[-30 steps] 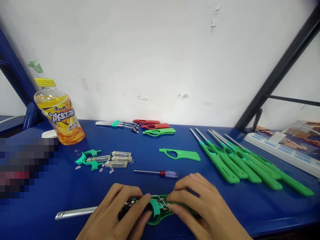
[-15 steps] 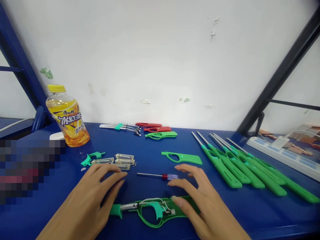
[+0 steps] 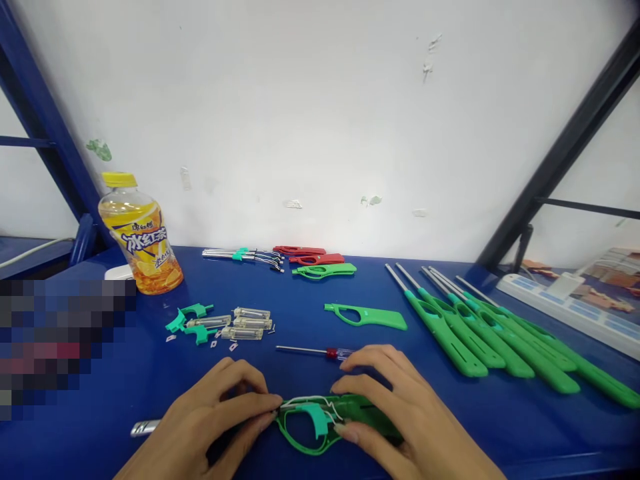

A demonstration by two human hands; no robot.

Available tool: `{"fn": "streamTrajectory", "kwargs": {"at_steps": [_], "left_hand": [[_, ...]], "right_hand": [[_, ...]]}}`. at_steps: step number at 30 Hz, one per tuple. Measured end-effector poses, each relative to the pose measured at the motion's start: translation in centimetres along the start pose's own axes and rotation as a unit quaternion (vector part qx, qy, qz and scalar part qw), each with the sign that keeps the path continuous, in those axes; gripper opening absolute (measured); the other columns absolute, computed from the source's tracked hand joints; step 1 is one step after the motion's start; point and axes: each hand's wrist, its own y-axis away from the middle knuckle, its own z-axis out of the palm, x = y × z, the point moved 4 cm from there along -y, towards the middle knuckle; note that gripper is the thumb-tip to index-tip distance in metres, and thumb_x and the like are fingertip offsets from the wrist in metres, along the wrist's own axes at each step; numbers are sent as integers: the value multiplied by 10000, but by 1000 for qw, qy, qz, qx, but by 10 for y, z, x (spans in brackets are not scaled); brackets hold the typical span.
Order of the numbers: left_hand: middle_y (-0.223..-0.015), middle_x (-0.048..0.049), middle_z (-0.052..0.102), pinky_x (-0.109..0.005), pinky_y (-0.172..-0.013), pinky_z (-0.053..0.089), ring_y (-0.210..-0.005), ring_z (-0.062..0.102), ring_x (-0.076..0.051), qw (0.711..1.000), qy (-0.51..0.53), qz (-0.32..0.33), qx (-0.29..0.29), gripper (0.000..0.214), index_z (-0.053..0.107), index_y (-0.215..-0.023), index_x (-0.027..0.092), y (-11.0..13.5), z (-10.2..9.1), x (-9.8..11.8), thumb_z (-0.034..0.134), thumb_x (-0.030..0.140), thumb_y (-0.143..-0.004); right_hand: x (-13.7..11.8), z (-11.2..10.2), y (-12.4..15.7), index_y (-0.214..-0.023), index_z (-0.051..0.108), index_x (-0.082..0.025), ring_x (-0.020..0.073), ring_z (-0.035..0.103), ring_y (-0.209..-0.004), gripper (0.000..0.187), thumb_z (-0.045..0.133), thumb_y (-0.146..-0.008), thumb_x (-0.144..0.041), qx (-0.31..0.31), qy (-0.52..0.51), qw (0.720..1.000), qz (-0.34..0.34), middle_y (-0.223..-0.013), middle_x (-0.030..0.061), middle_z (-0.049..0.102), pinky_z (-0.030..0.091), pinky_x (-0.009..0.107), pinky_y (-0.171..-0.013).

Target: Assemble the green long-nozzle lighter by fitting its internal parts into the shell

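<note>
An opened green lighter half-shell (image 3: 320, 420) with a teal trigger and white wires lies at the near edge of the blue table (image 3: 300, 373). My left hand (image 3: 210, 420) pinches the metal tube (image 3: 145, 427) end of it at the wires. My right hand (image 3: 400, 413) curls over the shell's handle end, fingertips pressing it. A small screwdriver (image 3: 320, 351) with a red and clear handle lies just beyond my hands.
Several assembled green lighters (image 3: 490, 333) lie at right. A green cover half (image 3: 367, 316) lies mid-table. Clear fuel tanks and teal parts (image 3: 225, 322) sit at left, a yellow drink bottle (image 3: 141, 235) behind them. Red and green shells (image 3: 315, 260) lie by the wall.
My left hand, spread flat by the small parts half a second ago, has come back and closed on the tube end. My right hand has closed further over the handle.
</note>
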Motion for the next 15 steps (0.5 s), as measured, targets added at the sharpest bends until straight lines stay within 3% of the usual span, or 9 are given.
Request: {"fn": "streamTrajectory", "kwargs": {"at_steps": [5, 10, 15], "left_hand": [[-1061, 82, 732, -79, -823, 555, -888, 745, -44, 999, 46, 7, -9, 235, 802, -1144, 421, -2, -1, -1, 620, 279, -1102], [-1062, 89, 735, -89, -817, 558, -887, 747, -43, 998, 65, 13, -13, 317, 785, -1241, 455, -3, -3, 0, 618, 225, -1099], [-1018, 92, 741, -91, -786, 554, -850, 741, -46, 996, 83, 12, -4, 228, 803, -1098, 403, -4, -4, 1, 641, 242, -1090]], "right_hand": [[0, 1, -2, -1193, 726, -322, 268, 714, -1263, 179, 815, -1042, -288, -8, -14, 1000, 3, -1299, 23, 763, 643, 406, -1020], [1, 0, -3, -1196, 725, -318, 267, 705, -1274, 172, 808, -1049, -290, -13, -20, 1000, 5, -1322, 21, 759, 622, 414, -1042], [2, 1, -3, -1192, 728, -318, 280, 696, -1293, 138, 781, -1067, -295, -39, -20, 999, 18, -1325, 30, 758, 619, 431, -1044]]}}
